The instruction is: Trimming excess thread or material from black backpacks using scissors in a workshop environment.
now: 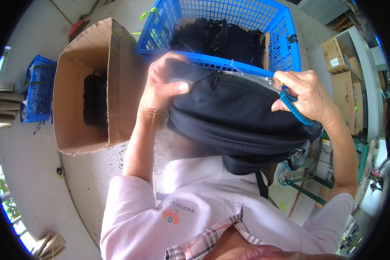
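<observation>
Black zippered fabric bag (234, 104), centre of frame. Your left hand (162, 84): thumb and fingers pinching its upper-left corner. Your right hand (310, 89): wrapped round a blue-handled tool (295, 110); best kept from nicking fabric, edge taut. Blue perforated plastic crate (294, 56), upper centre.

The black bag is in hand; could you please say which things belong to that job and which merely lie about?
Likely belonging:
- black bag
- blue tool
- large blue crate and cardboard box, holding black items

Probably lying about:
- small blue crate
- shelved cartons
</observation>
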Demonstrator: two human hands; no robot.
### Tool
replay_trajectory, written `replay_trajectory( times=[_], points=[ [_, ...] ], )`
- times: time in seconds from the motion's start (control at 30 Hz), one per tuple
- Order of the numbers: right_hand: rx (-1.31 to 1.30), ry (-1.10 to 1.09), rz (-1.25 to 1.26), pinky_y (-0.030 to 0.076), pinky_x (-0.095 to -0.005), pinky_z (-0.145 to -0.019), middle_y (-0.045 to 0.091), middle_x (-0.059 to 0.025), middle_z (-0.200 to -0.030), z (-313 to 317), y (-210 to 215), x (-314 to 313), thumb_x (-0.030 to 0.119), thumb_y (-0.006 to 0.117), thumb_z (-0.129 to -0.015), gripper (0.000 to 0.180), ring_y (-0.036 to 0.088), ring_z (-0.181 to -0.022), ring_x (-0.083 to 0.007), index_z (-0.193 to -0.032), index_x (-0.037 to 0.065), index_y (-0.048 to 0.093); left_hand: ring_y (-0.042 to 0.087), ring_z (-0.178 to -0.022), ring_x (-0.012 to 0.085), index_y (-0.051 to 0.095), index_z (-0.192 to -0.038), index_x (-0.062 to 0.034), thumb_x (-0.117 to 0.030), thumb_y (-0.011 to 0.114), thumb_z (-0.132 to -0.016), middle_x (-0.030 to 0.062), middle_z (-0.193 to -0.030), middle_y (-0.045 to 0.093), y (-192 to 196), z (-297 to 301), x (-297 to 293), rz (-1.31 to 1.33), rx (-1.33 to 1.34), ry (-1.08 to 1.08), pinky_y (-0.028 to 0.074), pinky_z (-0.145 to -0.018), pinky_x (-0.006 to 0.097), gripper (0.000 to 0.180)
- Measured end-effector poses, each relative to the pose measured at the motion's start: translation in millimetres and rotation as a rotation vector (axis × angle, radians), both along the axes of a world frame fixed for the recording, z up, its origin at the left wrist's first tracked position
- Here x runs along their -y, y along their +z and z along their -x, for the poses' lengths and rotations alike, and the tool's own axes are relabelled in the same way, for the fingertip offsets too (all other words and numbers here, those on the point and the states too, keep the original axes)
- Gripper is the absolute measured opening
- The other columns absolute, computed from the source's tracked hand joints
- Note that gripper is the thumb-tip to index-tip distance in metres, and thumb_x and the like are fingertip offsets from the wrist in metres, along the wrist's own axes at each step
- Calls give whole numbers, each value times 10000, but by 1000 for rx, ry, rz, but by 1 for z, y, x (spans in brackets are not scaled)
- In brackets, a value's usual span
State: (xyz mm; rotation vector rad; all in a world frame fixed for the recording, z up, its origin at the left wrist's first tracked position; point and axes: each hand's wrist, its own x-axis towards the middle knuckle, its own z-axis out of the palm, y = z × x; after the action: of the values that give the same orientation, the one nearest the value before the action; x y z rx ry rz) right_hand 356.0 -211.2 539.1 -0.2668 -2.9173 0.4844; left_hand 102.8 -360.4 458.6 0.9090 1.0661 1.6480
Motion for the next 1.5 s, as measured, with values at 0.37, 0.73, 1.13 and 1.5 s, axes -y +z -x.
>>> replay_trajectory(
  times=[0.37,0.73,1.13,1.5],
  points=[
    [14,-327,427,440,-271,-654,531,-95,-761,-15,13,-3,454,726,-604,695,543,-705,-158,-1029,-41,486,532,-802,113,547,-936,-17,-66,741,-590,26,-830,575,16,6,9,-48,-224,24,405,-765,228,399],
    [-793,-529,1355,312,-304,-936,504,-49,-1073,-79,-88,-51,201,543,-839,384,457,-1000,-132,-1172,37,446,569,-891,278,494,-1055,-23,-79,547,-782,136,-977,575,23,72,3,-148,491,352,470,-801,406,284],
    [-879,-731,926,285,-261,-925,551,-43,-1011,-13,-35,-87,163,686,-706,255,468,-992,-115,-923,62,599,556,-827,265,579,-913,13,-184,617,-754,155,-928,588,47,98,-35,420,217,455,413,-813,355,255],
    [-785,-622,1005,372,-275,-888,584,-77,-948,33,-18,-18,106,641,-729,220,537,-923,-147,-928,22,602,575,-722,195,575,-895,0,-80,579,-762,101,-808,609,98,161,23,140,-22,618,459,-685,298,155]
  ],
)
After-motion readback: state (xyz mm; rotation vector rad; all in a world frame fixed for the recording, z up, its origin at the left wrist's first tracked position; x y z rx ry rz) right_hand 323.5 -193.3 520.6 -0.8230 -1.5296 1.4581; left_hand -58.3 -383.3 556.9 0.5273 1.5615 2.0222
